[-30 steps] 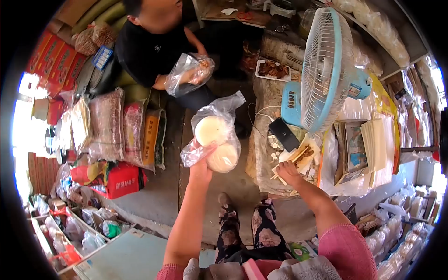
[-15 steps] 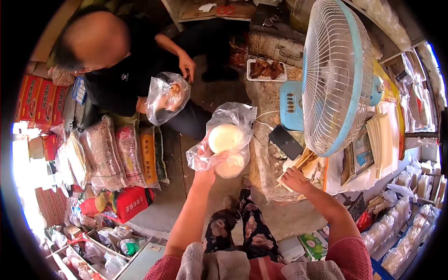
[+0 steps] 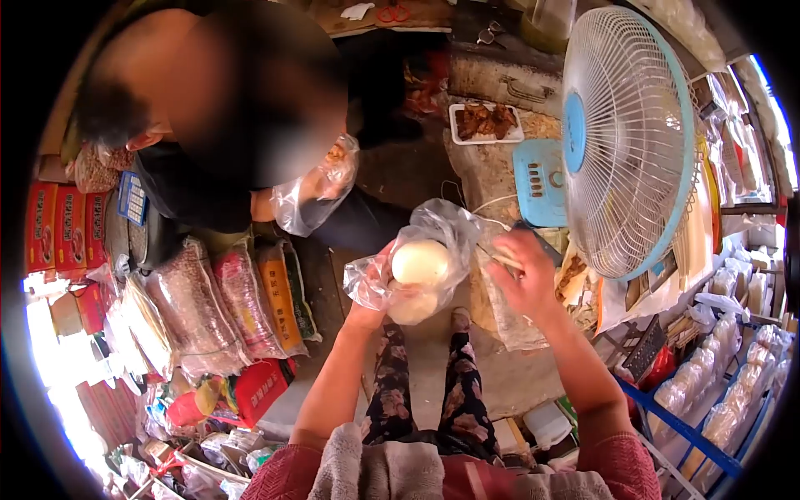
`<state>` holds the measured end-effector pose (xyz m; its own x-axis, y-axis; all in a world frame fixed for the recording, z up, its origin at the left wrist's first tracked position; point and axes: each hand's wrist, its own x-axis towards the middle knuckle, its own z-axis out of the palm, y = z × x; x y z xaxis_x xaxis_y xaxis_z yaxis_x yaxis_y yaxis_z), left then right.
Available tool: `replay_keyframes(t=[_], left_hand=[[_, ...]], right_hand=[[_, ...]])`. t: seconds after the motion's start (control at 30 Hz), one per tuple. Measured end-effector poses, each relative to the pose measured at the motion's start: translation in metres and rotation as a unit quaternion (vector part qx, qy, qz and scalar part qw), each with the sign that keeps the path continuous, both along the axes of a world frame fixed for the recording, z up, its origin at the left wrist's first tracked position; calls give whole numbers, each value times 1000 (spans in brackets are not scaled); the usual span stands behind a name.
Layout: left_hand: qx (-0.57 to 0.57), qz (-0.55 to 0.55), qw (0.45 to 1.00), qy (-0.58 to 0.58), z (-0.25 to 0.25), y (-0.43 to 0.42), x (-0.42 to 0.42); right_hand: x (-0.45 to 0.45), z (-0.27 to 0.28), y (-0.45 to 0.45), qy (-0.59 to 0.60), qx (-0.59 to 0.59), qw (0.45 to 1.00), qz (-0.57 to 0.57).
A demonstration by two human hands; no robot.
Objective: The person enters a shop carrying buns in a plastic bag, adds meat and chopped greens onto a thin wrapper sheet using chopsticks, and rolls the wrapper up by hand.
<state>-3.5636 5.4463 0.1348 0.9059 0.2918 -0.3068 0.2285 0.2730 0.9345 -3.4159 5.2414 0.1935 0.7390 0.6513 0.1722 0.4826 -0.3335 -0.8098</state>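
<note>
My left hand point(image 3: 372, 302) is wrapped round a clear plastic bag point(image 3: 450, 225) that holds round pale buns point(image 3: 420, 264). To the right of the bag, my right hand point(image 3: 525, 271) is raised above the table edge, its fingers closed on thin wooden chopsticks point(image 3: 502, 257). A dark phone point(image 3: 542, 243) lies partly hidden behind that hand. Brown food on paper point(image 3: 572, 275) rests on the table just right of my right wrist.
A blue fan point(image 3: 629, 142) stands on the table point(image 3: 500, 171), near a white tray of brown meat point(image 3: 484, 123). A seated co-worker point(image 3: 192, 192) holds bagged food at the upper left. Packaged sacks point(image 3: 196, 304) line the left; shelves point(image 3: 692, 433) stand lower right.
My right hand has lifted off the paper with the food and moved up and left towards the bag, chopsticks in its fingers. The co-worker's head has leaned further forward.
</note>
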Motion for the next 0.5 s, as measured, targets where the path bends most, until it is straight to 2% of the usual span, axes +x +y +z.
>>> replay_keyframes(t=[0.03,0.07,0.1,0.17,0.2,0.27,0.3,0.33,0.4,0.5], left_hand=[[-28,-8,999,-16,4,7,1],[-56,-15,998,-31,6,15,1],[-17,-17,998,-53,10,24,0],[-88,8,994,-58,10,43,0],[-122,22,990,-63,10,53,1],[-169,116,977,-56,5,66,3],[-195,142,968,-68,12,72,8],[-220,167,958,-81,17,77,16],[-281,236,919,-141,15,88,39],[-232,215,933,-173,6,99,63]], right_hand=[[8,9,24,-29,40,999,21],[16,8,41,38,23,998,45],[24,6,56,106,5,992,71],[28,-9,74,196,-5,976,99],[27,-14,78,222,-6,971,85],[18,-21,85,276,-9,959,61],[10,-27,90,266,36,962,38],[5,-31,94,264,33,964,25],[-2,-37,103,344,13,939,-24],[-3,-37,122,415,123,901,4]])
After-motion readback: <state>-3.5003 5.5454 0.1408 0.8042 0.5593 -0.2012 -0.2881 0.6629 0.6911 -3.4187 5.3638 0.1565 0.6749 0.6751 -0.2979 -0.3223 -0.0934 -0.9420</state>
